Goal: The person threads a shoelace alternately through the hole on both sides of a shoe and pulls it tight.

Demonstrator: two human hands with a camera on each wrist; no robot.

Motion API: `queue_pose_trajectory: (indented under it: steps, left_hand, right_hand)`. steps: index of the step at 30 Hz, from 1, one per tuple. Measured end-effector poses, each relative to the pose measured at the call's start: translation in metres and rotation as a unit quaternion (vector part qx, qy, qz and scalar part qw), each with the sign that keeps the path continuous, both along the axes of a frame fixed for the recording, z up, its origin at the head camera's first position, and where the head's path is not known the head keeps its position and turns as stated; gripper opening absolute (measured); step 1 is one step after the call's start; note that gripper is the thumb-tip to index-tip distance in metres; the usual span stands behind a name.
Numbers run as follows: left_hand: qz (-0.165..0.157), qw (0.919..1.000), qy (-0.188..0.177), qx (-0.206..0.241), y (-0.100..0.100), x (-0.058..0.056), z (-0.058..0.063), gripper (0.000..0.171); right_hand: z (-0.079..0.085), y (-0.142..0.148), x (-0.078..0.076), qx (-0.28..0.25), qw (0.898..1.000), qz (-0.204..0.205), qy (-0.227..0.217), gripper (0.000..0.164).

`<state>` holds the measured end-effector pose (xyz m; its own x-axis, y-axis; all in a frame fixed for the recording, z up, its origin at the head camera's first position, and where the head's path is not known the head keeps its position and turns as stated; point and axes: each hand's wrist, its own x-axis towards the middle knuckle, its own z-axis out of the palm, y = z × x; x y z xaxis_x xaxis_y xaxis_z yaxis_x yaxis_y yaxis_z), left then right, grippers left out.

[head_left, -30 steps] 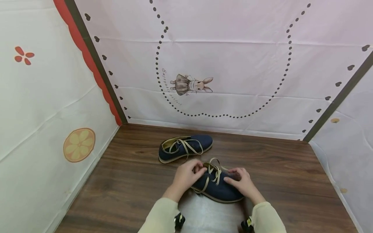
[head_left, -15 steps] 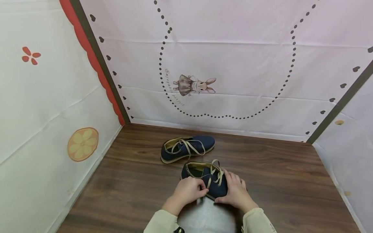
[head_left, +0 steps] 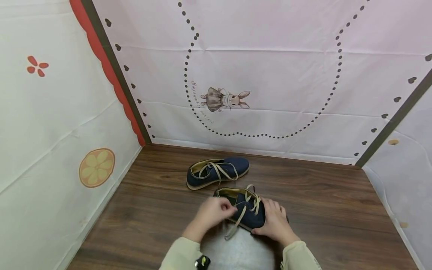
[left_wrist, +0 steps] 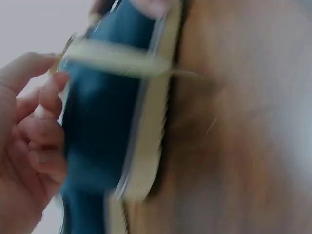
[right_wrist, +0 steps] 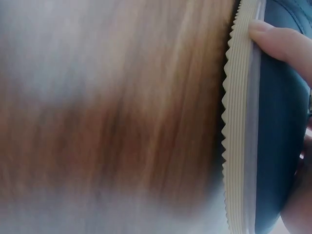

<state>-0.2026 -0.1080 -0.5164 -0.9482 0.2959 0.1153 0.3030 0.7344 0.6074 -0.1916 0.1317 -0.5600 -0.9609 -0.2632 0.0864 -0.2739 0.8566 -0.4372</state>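
A navy lace-up shoe point(head_left: 251, 219) with a pale sole sits on the wooden surface, its opening toward the left. My right hand point(head_left: 275, 223) grips its toe part, the fingers over the top; in the right wrist view the thumb point(right_wrist: 282, 41) presses the sole's edge. My left hand point(head_left: 213, 210) is by the near side of the opening, thumb and forefinger pinching the beige shoelace point(left_wrist: 112, 57), blurred in the left wrist view. The lace's loose end hangs over the shoe's near side. Farther back lies the matching shoe point(head_left: 237, 167), laces loose on top.
The dark wooden tabletop point(head_left: 324, 206) stretches to both sides. Behind it rises a pale printed cloth wall point(head_left: 270, 82) with a rabbit drawing, and cloth walls also stand left and right. A shiny light reflection lies in front of the near shoe.
My right hand has shifted from resting along the shoe's toe to gripping it. My left hand moved down, then back left, and the lace end now swings out toward the front.
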Motion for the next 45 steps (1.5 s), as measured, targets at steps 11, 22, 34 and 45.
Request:
queue_pose_trajectory:
  steps: [11, 22, 34, 45]
  left_hand:
    - [0.151, 0.9767, 0.071, -0.135, -0.069, -0.044, -0.015, 0.036]
    - [0.193, 0.9781, 0.046, -0.062, -0.104, -0.035, -0.005, 0.014]
    - [0.167, 0.9843, 0.045, -0.036, -0.143, -0.022, -0.008, 0.008]
    - [0.082, 0.9947, 0.060, -0.017, -0.159, -0.012, -0.009, 0.017]
  right_hand:
    - [0.002, 0.029, -0.013, -0.005, 0.999, -0.033, -0.009, 0.105]
    - [0.003, 0.052, -0.030, -0.010, 0.998, -0.066, -0.012, 0.104]
    - [0.004, 0.060, -0.059, -0.020, 0.998, -0.064, -0.009, 0.105]
    - [0.004, 0.055, -0.077, -0.012, 0.998, -0.056, -0.004, 0.101]
